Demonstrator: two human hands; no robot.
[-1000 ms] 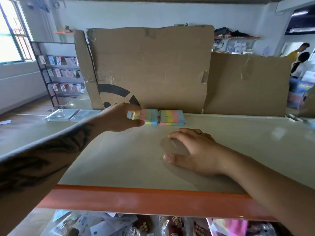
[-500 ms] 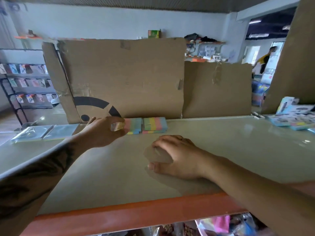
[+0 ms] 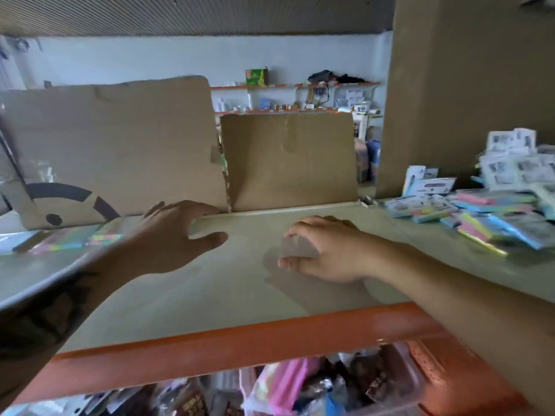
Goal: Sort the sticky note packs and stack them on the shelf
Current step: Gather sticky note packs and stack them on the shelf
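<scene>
Two rainbow-striped sticky note packs (image 3: 75, 239) lie side by side on the pale shelf (image 3: 228, 292), against the cardboard at the far left; they look blurred. My left hand (image 3: 177, 235) hovers just right of them, fingers spread, holding nothing. My right hand (image 3: 324, 250) rests on the middle of the shelf with fingers loosely bent and nothing visible in its grip. A loose pile of colourful sticky note packs (image 3: 495, 219) lies at the right end of the shelf.
Two cardboard sheets (image 3: 288, 160) stand along the shelf's back edge, and a tall cardboard panel (image 3: 468, 85) rises at the right. Printed packets (image 3: 516, 163) lean behind the pile. An orange rail (image 3: 240, 346) edges the shelf front, with bagged goods below.
My left hand has let go of the striped pack and drawn away to the right with fingers spread. The view has swung right, bringing the pile of packs into sight. My right hand stays put.
</scene>
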